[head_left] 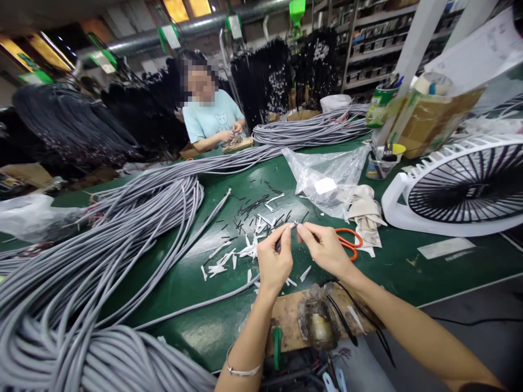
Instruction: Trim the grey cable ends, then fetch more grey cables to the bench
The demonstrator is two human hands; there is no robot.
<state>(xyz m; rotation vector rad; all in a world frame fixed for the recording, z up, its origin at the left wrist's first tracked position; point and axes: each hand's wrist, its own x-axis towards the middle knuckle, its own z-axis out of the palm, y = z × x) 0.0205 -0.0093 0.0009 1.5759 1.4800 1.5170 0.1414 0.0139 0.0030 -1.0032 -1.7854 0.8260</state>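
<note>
My left hand [275, 256] is closed around the end of a grey cable [204, 302], which runs off to the lower left and joins a big bundle. Fingertips of my right hand [321, 245] pinch the cable's tip, meeting my left fingertips over the table. What exactly lies between the fingertips is too small to make out. Orange-handled scissors [354, 244] lie just beyond my right hand, their blades hidden. Scattered white strips [218, 267] and short black pieces [253, 206] are spread on the green table past my left hand.
Thick grey cable bundles [134, 218] fill the left side and stretch across the back. A white fan [457, 190], a clear plastic bag [327, 174] and a cloth [365, 212] stand or lie at right. A wooden board [288, 316] sits below my hands. Opposite, a person [214, 120] handles something.
</note>
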